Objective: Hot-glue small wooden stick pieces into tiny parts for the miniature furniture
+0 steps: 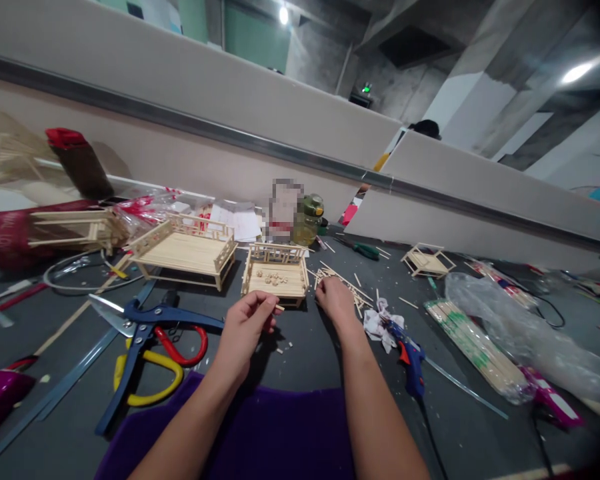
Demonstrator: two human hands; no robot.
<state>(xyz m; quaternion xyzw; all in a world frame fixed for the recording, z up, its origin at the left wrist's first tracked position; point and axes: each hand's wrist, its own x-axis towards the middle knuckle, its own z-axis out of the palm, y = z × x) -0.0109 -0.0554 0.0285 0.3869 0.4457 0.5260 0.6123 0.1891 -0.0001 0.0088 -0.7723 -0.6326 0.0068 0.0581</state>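
Observation:
My left hand (247, 325) is pinched shut on a short wooden stick piece (279, 308) just in front of a small wooden bench model (276, 272). Several tiny wooden bits lie on that model's seat. My right hand (334, 298) rests knuckles up, fingers curled down onto a loose pile of thin wooden sticks (344, 281) to the right of the model; what the fingers hold is hidden. A larger wooden bed model (185, 252) stands to the left of the small one.
Blue-handled shears (145, 325) and yellow and red scissors (155, 367) lie at left. A blue glue gun (411, 363) and crumpled tissue (379, 323) lie at right, with bagged sticks (473, 347) and clear plastic (510, 320). Another small wooden frame (427, 260) sits farther right. Grey partition (180, 100) behind.

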